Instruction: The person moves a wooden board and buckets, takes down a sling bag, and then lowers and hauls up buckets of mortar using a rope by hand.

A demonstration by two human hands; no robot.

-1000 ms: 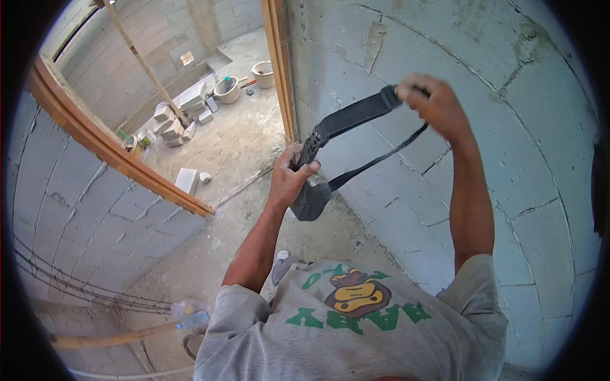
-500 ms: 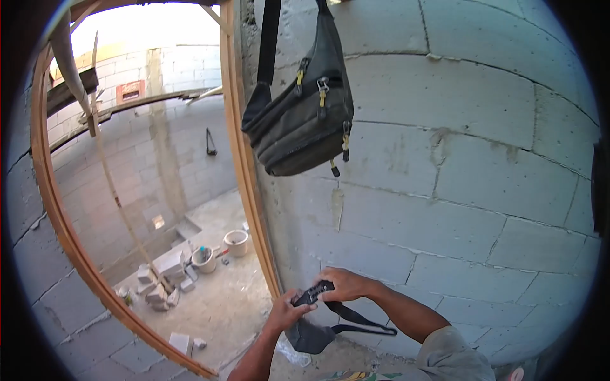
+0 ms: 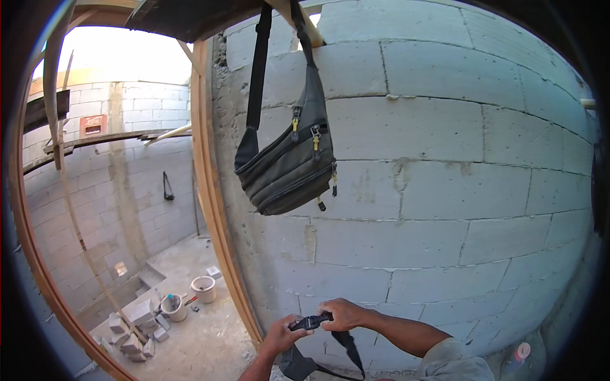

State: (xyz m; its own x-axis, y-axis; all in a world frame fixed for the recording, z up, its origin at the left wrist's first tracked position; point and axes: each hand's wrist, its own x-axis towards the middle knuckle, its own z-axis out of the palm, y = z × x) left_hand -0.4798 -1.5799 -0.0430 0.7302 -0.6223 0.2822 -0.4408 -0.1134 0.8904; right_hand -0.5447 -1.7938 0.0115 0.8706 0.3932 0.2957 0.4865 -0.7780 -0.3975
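Observation:
Low in the head view, my left hand (image 3: 280, 334) and my right hand (image 3: 344, 315) pinch the two ends of a black buckle (image 3: 309, 322), held level between them. From the right hand a black strap (image 3: 349, 348) hangs in a loop. Below the left hand is a dark grey pouch (image 3: 294, 364), partly cut off by the lower edge. Above and slightly left hangs a dark sling bag (image 3: 286, 174) with yellow-cord zip pulls, by its strap, apart from both hands.
A wooden door frame (image 3: 216, 190) stands at left. Beyond it are two buckets (image 3: 204, 289) and several broken blocks (image 3: 133, 344) on the floor. A block wall (image 3: 432, 184) rises ahead. A bottle-like item (image 3: 518, 355) stands at lower right.
My view has tilted up, showing the wooden bar that holds the sling bag. Both hands sit lower in view and still grip the buckle; the pouch has dropped partly out of view.

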